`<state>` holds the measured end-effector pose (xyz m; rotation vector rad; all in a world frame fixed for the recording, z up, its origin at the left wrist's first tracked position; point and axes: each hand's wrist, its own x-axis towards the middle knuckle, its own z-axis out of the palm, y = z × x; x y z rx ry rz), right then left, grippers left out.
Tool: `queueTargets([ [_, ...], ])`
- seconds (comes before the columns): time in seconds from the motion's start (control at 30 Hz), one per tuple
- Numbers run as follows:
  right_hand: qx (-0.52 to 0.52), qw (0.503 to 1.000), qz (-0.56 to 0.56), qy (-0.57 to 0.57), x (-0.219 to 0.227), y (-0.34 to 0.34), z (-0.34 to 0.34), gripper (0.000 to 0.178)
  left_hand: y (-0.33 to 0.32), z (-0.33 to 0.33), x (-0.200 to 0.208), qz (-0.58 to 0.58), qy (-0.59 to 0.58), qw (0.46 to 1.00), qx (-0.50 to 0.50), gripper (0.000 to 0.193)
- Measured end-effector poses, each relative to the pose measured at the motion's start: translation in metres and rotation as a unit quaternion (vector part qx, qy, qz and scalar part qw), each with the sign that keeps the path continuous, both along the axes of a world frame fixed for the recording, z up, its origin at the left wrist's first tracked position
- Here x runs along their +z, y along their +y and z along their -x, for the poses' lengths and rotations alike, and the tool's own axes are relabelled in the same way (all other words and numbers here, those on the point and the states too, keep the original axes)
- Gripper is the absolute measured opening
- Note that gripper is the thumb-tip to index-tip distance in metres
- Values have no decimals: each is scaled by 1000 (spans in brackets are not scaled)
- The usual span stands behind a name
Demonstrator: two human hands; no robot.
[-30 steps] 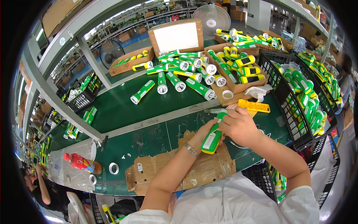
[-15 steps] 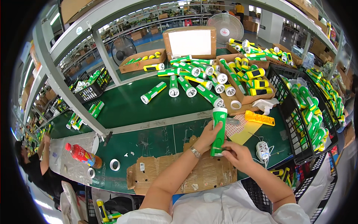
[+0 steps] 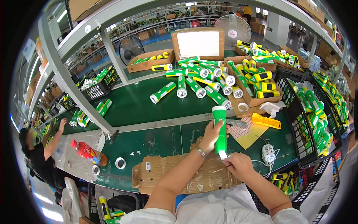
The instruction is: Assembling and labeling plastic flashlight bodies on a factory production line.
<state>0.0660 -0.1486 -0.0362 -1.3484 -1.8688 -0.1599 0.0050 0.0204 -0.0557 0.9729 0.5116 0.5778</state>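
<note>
My left hand (image 3: 211,135) is wrapped around a green flashlight (image 3: 221,140) with a pale head. The flashlight stands nearly upright, head away from me, above the cardboard sheet (image 3: 167,170). At its lower end a small flat white piece (image 3: 222,154) sticks out. The fingers of my right hand (image 3: 239,165) are closed in a pinch at that white piece; its exact kind is unclear. Just right of the flashlight lie a sheet with small pinkish labels (image 3: 240,130) and a yellow plastic piece (image 3: 266,121).
Loose flashlights (image 3: 195,86) crowd the green bench beyond my hands. A black crate (image 3: 298,123) full of flashlights stands right, near a white power strip (image 3: 268,154). Leftward are a red-capped bottle (image 3: 87,152), tape rolls (image 3: 120,163) and a metal post (image 3: 78,78). A co-worker (image 3: 41,153) reaches at far left.
The white piece now shows at the flashlight's lower end, and my right hand has moved slightly down. The whole view has shifted a little. The co-worker's arm has moved.
</note>
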Motion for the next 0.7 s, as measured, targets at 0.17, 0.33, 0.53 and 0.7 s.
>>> queueTargets([
  [0.17, -40, 998, -19, 52, -1, 2, 11, 28, -5, 1, 0, 20, 46, 999, 6, 41],
  [0.33, -40, 995, -22, 92, -2, 3, 18, 28, -4, 4, 0, 51, 57, 997, -6, 38],
  [0.53, -68, 924, 44, 374, -28, 10, 21, 24, -2, 3, 2, 26, 53, 998, -7, 33],
  [0.7, -181, 888, 6, 424, -35, 36, 10, 25, -13, -1, 8, 12, 4, 1000, 9, 27],
])
